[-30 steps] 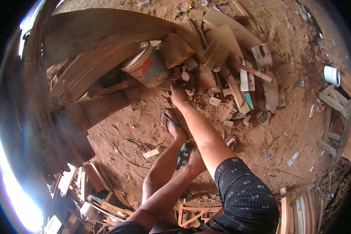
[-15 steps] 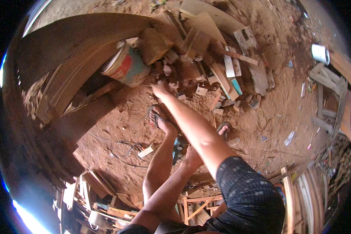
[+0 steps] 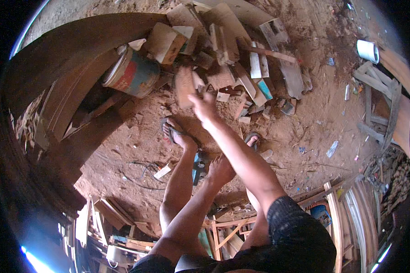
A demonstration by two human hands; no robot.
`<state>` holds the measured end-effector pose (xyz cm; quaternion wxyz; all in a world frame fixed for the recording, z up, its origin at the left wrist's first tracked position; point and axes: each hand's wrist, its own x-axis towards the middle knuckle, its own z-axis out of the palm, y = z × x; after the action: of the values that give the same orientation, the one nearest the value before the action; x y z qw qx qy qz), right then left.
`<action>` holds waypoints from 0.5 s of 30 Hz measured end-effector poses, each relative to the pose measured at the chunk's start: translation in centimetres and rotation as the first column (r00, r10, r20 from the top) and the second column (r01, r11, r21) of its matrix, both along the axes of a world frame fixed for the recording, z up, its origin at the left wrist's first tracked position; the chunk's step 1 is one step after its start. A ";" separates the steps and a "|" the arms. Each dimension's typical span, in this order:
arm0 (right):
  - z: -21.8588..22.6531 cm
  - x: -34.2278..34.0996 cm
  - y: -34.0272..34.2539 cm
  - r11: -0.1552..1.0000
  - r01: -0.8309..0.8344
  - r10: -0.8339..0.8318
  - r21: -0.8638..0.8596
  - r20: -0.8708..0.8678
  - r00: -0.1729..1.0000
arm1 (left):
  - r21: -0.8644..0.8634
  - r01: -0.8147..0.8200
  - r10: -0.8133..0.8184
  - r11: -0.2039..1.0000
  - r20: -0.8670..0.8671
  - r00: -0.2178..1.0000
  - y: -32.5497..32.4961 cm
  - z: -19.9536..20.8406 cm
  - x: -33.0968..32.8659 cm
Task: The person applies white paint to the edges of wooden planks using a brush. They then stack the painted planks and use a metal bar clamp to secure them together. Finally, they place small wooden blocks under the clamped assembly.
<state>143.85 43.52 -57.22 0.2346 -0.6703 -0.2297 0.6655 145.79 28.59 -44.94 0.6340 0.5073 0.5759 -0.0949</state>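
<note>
My right hand [image 3: 203,108] is closed on the near end of a short, flat wooden board [image 3: 184,87], which is blurred and tilted over the scrap pile. Its thumb and fingers press along the board's right edge. Lower down, my left hand [image 3: 221,170] lies partly behind my right forearm, so its fingers are hidden. Just left of that hand is a teal and black tool [image 3: 197,169], apparently a power tool, though its kind is unclear. I cannot tell whether the left hand touches it. Around the board lie wooden blocks [image 3: 166,43] and small offcuts [image 3: 222,97].
A dented paint bucket [image 3: 134,75] leans at the left, beside large curved boards [image 3: 77,45]. A dark cord [image 3: 143,175] and a pale wood block [image 3: 163,171] lie near my sandalled left foot. A weathered wooden frame [image 3: 379,98] and a white bucket [image 3: 368,51] stand at the right.
My right hand was down at the pile's edge; now it has a board raised in it. The whole view has shifted slightly. My left hand stays low behind the right forearm.
</note>
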 end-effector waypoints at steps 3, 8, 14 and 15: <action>8.4 7.3 -1.6 0.996 -0.022 0.006 -0.085 -0.190 0.982 | 0.165 -0.042 0.054 0.985 -0.064 0.997 -1.9 -1.8 -0.4; 15.5 11.8 -3.9 0.989 -0.037 -0.019 -0.140 -0.381 0.925 | 0.161 -0.310 0.300 0.937 0.084 0.950 -2.8 -7.1 -1.2; 22.1 17.9 -12.2 0.906 0.226 -0.393 -0.358 -0.511 0.764 | -0.144 -0.864 0.817 0.483 0.429 0.386 -0.2 -5.7 -2.4; 22.6 19.1 -13.6 0.916 0.193 -0.359 -0.353 -0.499 0.789 | -0.284 -0.861 0.889 0.422 0.318 0.330 0.8 -4.2 -2.0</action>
<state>162.93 29.88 -34.66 0.2883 -0.5013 0.0473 0.8145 143.79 29.40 -49.18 0.7084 0.1045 0.6014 0.3544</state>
